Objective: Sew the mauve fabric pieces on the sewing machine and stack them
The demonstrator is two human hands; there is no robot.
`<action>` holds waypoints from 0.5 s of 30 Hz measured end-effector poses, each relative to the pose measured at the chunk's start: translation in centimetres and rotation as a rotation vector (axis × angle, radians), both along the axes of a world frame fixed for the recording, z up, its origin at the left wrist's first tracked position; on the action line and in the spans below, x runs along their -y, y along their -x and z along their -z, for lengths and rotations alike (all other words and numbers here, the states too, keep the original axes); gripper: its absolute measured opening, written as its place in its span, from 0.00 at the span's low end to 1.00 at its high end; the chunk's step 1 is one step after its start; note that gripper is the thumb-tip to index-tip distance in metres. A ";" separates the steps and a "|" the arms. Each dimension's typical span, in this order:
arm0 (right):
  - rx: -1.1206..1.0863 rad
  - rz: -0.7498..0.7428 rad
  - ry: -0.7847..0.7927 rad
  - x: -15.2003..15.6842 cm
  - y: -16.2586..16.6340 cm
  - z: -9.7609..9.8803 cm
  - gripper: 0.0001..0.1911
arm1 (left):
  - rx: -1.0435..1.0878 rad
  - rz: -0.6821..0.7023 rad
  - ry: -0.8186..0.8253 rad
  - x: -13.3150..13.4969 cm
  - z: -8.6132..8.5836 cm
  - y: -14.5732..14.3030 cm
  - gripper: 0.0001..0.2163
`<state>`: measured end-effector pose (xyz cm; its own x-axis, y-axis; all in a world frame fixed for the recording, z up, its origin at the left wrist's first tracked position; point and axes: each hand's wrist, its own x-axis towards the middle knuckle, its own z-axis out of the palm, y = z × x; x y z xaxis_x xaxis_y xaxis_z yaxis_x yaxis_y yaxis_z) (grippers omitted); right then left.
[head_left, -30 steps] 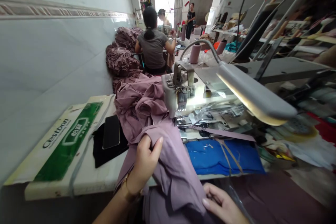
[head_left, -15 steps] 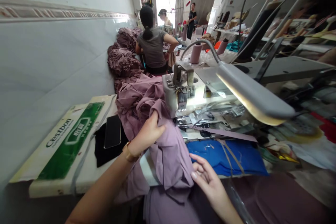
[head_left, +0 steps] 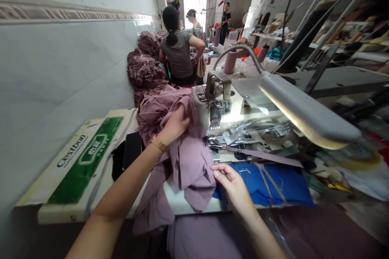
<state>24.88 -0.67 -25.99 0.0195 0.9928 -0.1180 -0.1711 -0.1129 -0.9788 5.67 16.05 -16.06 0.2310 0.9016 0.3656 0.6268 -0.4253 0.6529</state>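
A mauve cloth (head_left: 194, 166) lies bunched over the front of the table, left of the sewing machine (head_left: 225, 105). My left hand (head_left: 178, 123) is closed on an upper fold of it, close to the machine's head; the fingertips are hidden in the cloth. At the cloth's right edge, my right hand (head_left: 229, 180) pinches the fabric between thumb and fingers, above a folded blue cloth (head_left: 255, 184). A narrow mauve strip (head_left: 264, 156) runs out to the right from the machine's needle area.
The lamp (head_left: 306, 109) hangs over the machine. A phone (head_left: 133, 151) lies on black cloth left of my forearm, beside a green-and-white Cestbon cardboard sheet (head_left: 79, 166). Ahead, a person in a grey shirt (head_left: 179, 54) sits by heaped mauve fabric (head_left: 146, 66).
My left hand has moved forward with the cloth, toward the machine's head. My right hand has shifted up and left, and the cloth's near end has been drawn away from me.
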 end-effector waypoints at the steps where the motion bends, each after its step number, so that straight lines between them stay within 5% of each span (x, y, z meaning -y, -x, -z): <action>1: 0.019 -0.003 0.001 0.4 0.2 0.3 0.12 | -0.057 -0.007 -0.044 0.9 0.2 0.2 0.13; 6: 0.213 -0.136 0.009 4.9 1.6 3.0 0.11 | -0.109 -0.269 -0.290 11.0 4.5 0.8 0.10; 11: 0.348 -0.236 -0.042 8.5 2.5 5.4 0.13 | -0.083 -0.338 -0.053 18.9 10.0 0.4 0.08; 15: 0.474 -0.117 -0.176 9.0 0.1 4.3 0.15 | 0.089 -0.212 0.093 19.2 8.4 1.3 0.06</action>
<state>24.74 -9.63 -30.31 -0.0816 0.9956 0.0457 0.2999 0.0683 -0.9515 4.38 -3.20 -24.44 0.0038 0.9572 0.2895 0.6335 -0.2263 0.7400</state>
